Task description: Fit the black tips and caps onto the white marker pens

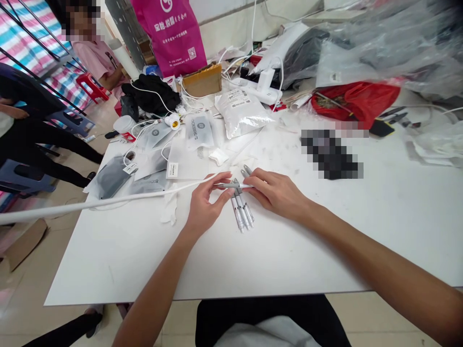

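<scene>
Both my hands meet over a small group of silver pens (243,212) lying on the white table (253,260). My left hand (207,205) pinches one end of a single silver pen (233,185) held crosswise above the others. My right hand (277,193) grips the other end of that same pen with closed fingers. Two grey pen tips (246,170) stick out beyond my right fingers.
A white cable (90,205) runs from the left edge to my left hand. Sealed grey and white pouches (173,144), a magenta bag (173,33), a cardboard box (202,79), chargers, a red bag (356,99) and clear plastic wrap crowd the far side. People sit at the upper left.
</scene>
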Demonstrator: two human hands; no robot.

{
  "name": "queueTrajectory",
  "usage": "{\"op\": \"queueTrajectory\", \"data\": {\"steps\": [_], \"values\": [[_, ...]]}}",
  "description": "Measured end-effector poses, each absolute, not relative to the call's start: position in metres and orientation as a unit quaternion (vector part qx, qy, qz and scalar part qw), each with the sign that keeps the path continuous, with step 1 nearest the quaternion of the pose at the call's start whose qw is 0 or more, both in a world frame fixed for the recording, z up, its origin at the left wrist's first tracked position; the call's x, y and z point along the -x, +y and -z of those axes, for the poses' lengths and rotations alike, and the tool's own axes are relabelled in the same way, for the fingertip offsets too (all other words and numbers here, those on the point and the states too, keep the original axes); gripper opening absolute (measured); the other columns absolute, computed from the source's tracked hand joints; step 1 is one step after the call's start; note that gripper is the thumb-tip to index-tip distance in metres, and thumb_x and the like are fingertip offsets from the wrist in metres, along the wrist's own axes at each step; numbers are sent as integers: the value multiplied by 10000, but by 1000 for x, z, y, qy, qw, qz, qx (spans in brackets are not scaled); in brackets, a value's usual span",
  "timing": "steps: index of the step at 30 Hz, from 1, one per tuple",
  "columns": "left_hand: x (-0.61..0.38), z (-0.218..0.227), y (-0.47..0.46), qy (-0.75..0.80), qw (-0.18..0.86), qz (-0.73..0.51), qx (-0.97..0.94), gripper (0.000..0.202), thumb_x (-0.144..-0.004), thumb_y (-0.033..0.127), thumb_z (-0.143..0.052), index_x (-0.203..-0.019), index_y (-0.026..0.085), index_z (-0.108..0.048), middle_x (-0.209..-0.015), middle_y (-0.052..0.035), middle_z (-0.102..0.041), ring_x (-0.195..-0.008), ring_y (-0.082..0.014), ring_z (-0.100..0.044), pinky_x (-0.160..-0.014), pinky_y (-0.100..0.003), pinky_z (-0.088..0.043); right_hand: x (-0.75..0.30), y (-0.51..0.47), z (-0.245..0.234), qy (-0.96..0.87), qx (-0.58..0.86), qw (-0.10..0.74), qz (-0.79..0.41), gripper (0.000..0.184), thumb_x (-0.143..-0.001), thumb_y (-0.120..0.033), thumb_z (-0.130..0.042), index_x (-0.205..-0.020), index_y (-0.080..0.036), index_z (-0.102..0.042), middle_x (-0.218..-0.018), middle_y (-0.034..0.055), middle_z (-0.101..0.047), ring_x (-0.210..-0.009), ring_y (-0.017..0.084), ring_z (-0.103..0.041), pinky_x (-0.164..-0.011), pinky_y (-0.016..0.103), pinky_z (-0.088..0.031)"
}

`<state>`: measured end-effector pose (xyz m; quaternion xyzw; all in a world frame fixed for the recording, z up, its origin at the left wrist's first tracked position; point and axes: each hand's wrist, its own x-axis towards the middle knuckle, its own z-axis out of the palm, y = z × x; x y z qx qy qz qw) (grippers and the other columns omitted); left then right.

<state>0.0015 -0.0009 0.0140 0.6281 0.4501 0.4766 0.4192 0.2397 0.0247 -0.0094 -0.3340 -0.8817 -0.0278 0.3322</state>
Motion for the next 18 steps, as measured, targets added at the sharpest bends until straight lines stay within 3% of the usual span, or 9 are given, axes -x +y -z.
{"op": "queueTrajectory", "data": {"steps": [3, 5, 9, 13, 15, 18], "values": [[-2, -13, 0, 479, 427, -473, -604, 169, -987, 355, -784, -1078, 223, -839, -1063, -72, -820, -999, -215, -777, -939, -356, -626, -240, 25, 10, -882, 335, 331, 29, 128, -1126, -292, -559, -1146, -196, -640, -970, 46, -687, -721, 151, -597, -623, 280, -446], [-2, -12, 1, 452, 425, -478, -622, 107, -978, 308, -791, -1008, 221, -847, -1076, -71, -817, -1061, -220, -767, -989, -360, -619, -240, 25, 10, -881, 338, 330, 27, 130, -1128, -295, -556, -1145, -199, -642, -971, 44, -686, -712, 146, -591, -611, 279, -438], [-2, -12, 2, 418, 440, -509, -610, 208, -950, 266, -819, -1152, 226, -841, -1218, -88, -789, -1159, -228, -751, -1068, -376, -612, -242, 27, 12, -878, 343, 334, 20, 140, -1134, -306, -545, -1166, -207, -640, -987, 47, -692, -717, 142, -598, -603, 274, -430], [-2, -11, 3, 421, 450, -513, -598, 164, -952, 267, -813, -1102, 215, -853, -1184, -91, -808, -1162, -230, -753, -1081, -380, -610, -242, 27, 12, -876, 341, 341, 24, 144, -1131, -319, -555, -1166, -213, -646, -992, 48, -699, -711, 138, -592, -606, 274, -431], [-2, -10, 3, 407, 450, -530, -593, 275, -896, 254, -870, -1167, 225, -836, -1253, -89, -800, -1228, -241, -735, -1138, -399, -583, -242, 27, 12, -877, 337, 343, 26, 140, -1130, -309, -556, -1163, -211, -649, -988, 48, -698, -711, 137, -592, -613, 272, -440], [-2, -10, 4, 457, 456, -514, -565, 308, -895, 344, -880, -1166, 210, -823, -1143, -89, -820, -1057, -220, -774, -1013, -382, -629, -242, 27, 12, -875, 334, 348, 32, 137, -1127, -301, -560, -1156, -207, -655, -992, 53, -702, -718, 139, -596, -622, 269, -451]]}}
